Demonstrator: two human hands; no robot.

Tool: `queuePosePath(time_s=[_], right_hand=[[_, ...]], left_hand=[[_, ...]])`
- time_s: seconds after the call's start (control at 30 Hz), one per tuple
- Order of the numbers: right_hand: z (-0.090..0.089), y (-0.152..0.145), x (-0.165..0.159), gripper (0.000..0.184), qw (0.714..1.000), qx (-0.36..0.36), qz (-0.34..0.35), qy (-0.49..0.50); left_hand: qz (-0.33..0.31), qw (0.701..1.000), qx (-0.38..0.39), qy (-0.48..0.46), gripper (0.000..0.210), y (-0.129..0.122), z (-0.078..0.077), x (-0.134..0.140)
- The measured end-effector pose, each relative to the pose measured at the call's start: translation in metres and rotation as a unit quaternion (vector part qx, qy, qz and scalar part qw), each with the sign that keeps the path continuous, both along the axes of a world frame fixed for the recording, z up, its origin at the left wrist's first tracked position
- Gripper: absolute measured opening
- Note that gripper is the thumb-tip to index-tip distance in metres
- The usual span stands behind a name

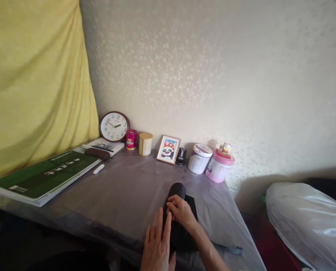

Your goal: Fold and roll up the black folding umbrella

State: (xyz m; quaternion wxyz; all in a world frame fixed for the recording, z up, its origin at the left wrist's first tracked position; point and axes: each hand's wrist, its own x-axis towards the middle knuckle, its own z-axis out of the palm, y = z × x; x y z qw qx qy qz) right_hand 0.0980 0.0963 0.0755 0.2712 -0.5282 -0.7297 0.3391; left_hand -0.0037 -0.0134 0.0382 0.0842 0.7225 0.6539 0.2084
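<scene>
A black bundle with a rounded far end (177,189) lies near the front edge of the table, and a flat black piece (192,205) shows along its right side. Its exact kind cannot be made out. My left hand (158,241) rests along the bundle's left side, its fingers stretched out. Over the middle of the bundle, my right hand (180,211) has its fingers curled and pinched on it. Both hands hide much of the black surface. A grey-blue strap (230,249) sticks out to the right from beneath my right forearm.
Along the wall stand a clock (115,127), a pink tin (131,139), a yellow-lidded can (146,144), a framed panda picture (168,149) and two tubs (200,159). A green book (46,173) lies left. A plastic-wrapped bundle (306,222) sits beyond the table's right edge.
</scene>
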Motion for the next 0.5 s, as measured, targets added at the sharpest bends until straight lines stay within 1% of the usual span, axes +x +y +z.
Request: queuePosePath(time_s=[0.03,0.1,0.17,0.2,0.27,0.33,0.37,0.43,0.5], right_hand=[[0.002,-0.001,0.0,0.011,1.0,0.013,0.002,-0.008],[0.004,-0.005,0.0,0.011,1.0,0.023,0.009,-0.012],[0.005,-0.01,0.002,0.015,1.0,0.019,0.023,0.003],[0.005,-0.013,0.004,0.017,0.999,0.031,0.032,0.009],[0.002,-0.02,0.009,0.021,0.993,0.106,0.05,0.003],[-0.001,-0.024,0.016,0.023,0.976,0.203,0.083,-0.019],[-0.004,-0.024,0.019,0.024,0.965,0.24,0.104,-0.03],[-0.008,-0.022,0.024,0.025,0.951,0.269,0.141,-0.054],[-0.01,-0.015,0.025,0.027,0.95,0.261,0.155,-0.077]], left_hand=[[-0.012,1.0,0.011,0.008,0.089,0.0,-0.001,0.001],[-0.036,0.999,0.007,0.017,0.087,0.002,-0.005,0.004],[-0.041,0.999,-0.007,0.014,0.084,0.003,-0.01,0.005],[-0.039,0.999,-0.013,0.007,0.082,0.004,-0.012,0.005],[-0.05,0.998,-0.031,-0.014,0.079,0.004,-0.016,0.004],[-0.07,0.995,-0.059,-0.04,0.078,0.005,-0.017,0.003],[-0.079,0.993,-0.072,-0.052,0.078,0.006,-0.016,0.002],[-0.088,0.989,-0.092,-0.073,0.078,0.007,-0.013,0.0],[-0.089,0.985,-0.115,-0.088,0.078,0.008,-0.01,0.0]])
